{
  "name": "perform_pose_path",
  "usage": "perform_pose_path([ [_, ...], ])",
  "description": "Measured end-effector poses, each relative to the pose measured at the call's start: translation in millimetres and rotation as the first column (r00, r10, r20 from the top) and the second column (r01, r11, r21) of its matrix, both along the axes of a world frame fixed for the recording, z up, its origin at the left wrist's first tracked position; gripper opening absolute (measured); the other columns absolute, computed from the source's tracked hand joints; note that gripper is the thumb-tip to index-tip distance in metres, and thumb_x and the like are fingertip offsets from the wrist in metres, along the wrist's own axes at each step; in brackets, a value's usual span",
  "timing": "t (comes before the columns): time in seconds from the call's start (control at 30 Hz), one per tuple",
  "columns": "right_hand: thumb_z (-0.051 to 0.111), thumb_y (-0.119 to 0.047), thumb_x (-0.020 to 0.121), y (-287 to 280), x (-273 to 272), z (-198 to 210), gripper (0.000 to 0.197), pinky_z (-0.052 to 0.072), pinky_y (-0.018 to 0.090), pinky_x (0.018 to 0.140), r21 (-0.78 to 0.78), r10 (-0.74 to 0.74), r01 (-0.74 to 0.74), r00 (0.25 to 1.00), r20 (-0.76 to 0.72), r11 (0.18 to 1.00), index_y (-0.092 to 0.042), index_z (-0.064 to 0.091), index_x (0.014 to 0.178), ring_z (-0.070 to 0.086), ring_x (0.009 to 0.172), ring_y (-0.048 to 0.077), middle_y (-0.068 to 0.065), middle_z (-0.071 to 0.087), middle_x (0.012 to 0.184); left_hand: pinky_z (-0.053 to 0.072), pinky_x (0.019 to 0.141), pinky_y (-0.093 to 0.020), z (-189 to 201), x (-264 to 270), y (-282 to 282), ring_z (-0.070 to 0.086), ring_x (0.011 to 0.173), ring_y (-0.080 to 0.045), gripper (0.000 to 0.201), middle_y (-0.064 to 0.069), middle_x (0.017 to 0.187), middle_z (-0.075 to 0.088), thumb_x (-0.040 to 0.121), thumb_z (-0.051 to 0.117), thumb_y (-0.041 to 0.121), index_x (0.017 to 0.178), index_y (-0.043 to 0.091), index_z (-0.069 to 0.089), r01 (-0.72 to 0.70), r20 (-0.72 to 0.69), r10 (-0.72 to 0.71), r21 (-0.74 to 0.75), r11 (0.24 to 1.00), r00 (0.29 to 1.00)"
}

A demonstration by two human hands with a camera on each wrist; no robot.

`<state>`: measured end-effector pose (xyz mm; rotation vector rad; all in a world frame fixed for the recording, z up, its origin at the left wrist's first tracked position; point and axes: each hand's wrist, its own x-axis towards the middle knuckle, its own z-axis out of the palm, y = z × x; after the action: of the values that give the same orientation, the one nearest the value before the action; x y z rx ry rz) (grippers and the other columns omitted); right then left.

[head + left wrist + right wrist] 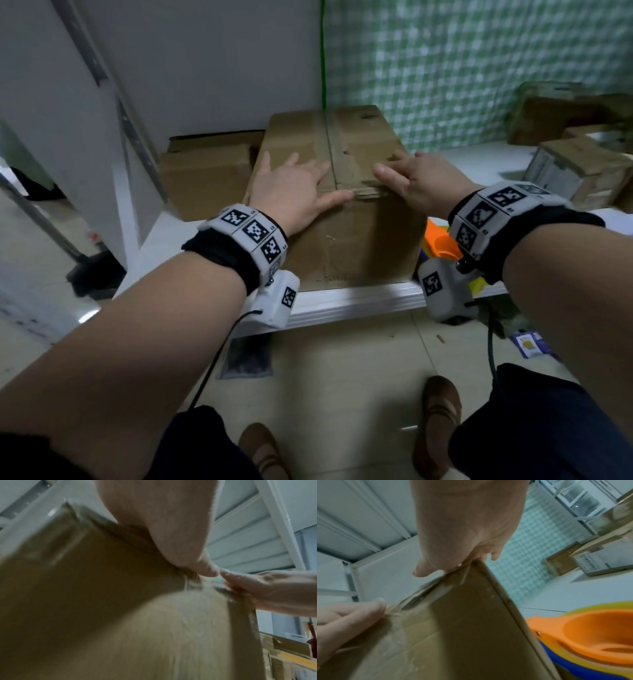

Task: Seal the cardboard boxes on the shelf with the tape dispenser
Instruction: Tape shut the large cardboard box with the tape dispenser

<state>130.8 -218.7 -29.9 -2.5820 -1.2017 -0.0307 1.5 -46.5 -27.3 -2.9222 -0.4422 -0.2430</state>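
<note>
On the low white shelf (pixel 346 301), a large cardboard box (pixel 342 240) stands at the front edge, its top flaps closed and a strip of clear tape (pixel 329 144) already running along the centre seam. Smaller cardboard boxes (pixel 579 171) lie well apart to the right; whether they are sealed cannot be told. The left hand (pixel 291 192) and the right hand (pixel 421 181) rest flat on the box top, fingers straight and spread, thumbs at the near edge, apparently pressing the tape end down. This box appears nearly sealed. Stacked coloured plastic bowls (pixel 590 637) sit just beside it. No tape dispenser is clearly visible.
</note>
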Motion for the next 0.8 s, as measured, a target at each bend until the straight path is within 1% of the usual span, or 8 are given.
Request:
perform_pose_path([
  [0.17,0.038,-0.055,0.094,-5,6,-22,0.056,0.022,0.032,0.115,0.171,0.053,-0.047,0.998,-0.029,0.984,-0.029,0.04,0.143,0.025,0.143,0.018,0.008,0.029,0.154,0.018,0.114,-0.042,-15,6,-1,0.029,0.14,-0.022,0.082,-0.001,0.154,0.028,0.081,0.026,0.075,0.147,0.026,0.029,0.002,0.051,-0.001,-0.031,1.0,0.999],
  [0.4,0.054,-0.056,0.086,-8,1,-20,0.062,0.028,0.032,0.109,0.144,0.009,-0.014,0.999,0.036,0.989,-0.036,0.04,0.142,0.034,0.138,0.02,-0.002,0.027,0.155,0.017,0.115,-0.043,-12,3,-7,0.03,0.14,-0.022,0.087,-0.003,0.154,0.029,0.077,0.033,0.077,0.146,0.024,0.03,-0.001,0.032,0.002,-0.009,1.0,0.999],
  [0.47,0.057,-0.055,0.084,-9,1,-18,0.064,0.028,0.032,0.109,0.133,0.023,-0.028,0.999,0.043,0.991,-0.035,0.04,0.143,0.035,0.138,0.021,-0.002,0.028,0.155,0.018,0.115,-0.045,-9,4,-11,0.037,0.136,-0.023,0.092,-0.005,0.149,0.037,0.073,0.035,0.081,0.143,0.022,0.036,-0.021,0.011,0.021,0.022,1.0,1.0],
  [0.53,0.06,-0.054,0.082,-12,3,-16,0.066,0.027,0.033,0.111,0.131,0.053,-0.056,0.998,0.029,0.99,-0.035,0.039,0.143,0.034,0.138,0.021,-0.002,0.028,0.155,0.021,0.113,-0.047,-4,10,-19,0.049,0.124,-0.023,0.095,-0.007,0.136,0.052,0.07,0.03,0.086,0.134,0.018,0.047,-0.055,0.017,0.054,0.064,0.996,0.998],
  [0.6,0.063,-0.049,0.082,-15,7,-16,0.066,0.024,0.032,0.114,0.155,0.091,-0.088,0.996,-0.016,0.984,-0.033,0.04,0.142,0.032,0.14,0.02,0.0,0.027,0.155,0.023,0.111,-0.049,-2,20,-27,0.05,0.12,-0.022,0.095,-0.006,0.128,0.058,0.07,0.022,0.087,0.129,0.018,0.051,-0.056,0.029,0.054,0.081,0.995,0.998],
  [0.7,0.063,-0.04,0.086,-25,16,-20,0.057,0.018,0.027,0.117,0.268,0.116,-0.066,0.978,-0.173,0.961,-0.032,0.045,0.14,0.022,0.143,0.017,0.009,0.021,0.156,0.03,0.107,-0.048,-9,31,-34,0.045,0.127,-0.021,0.092,-0.004,0.138,0.05,0.075,0.018,0.083,0.139,0.021,0.041,-0.008,0.049,0.005,0.062,0.998,0.999],
  [0.77,0.062,-0.037,0.087,-31,20,-28,0.055,0.019,0.026,0.116,0.315,0.115,-0.034,0.963,-0.244,0.949,-0.033,0.045,0.139,0.02,0.144,0.014,0.01,0.026,0.154,0.036,0.103,-0.044,-16,32,-34,0.045,0.127,-0.023,0.092,-0.004,0.14,0.048,0.075,0.018,0.083,0.141,0.021,0.038,-0.01,0.075,0.005,0.057,0.998,0.997],
  [0.8,0.063,-0.035,0.088,-33,21,-31,0.055,0.023,0.024,0.114,0.335,0.116,-0.027,0.961,-0.249,0.942,-0.033,0.045,0.139,0.026,0.142,0.014,0.007,0.034,0.151,0.037,0.102,-0.043,-17,32,-35,0.045,0.127,-0.024,0.092,-0.005,0.141,0.047,0.075,0.019,0.083,0.141,0.021,0.038,-0.012,0.086,0.007,0.058,0.998,0.996],
])
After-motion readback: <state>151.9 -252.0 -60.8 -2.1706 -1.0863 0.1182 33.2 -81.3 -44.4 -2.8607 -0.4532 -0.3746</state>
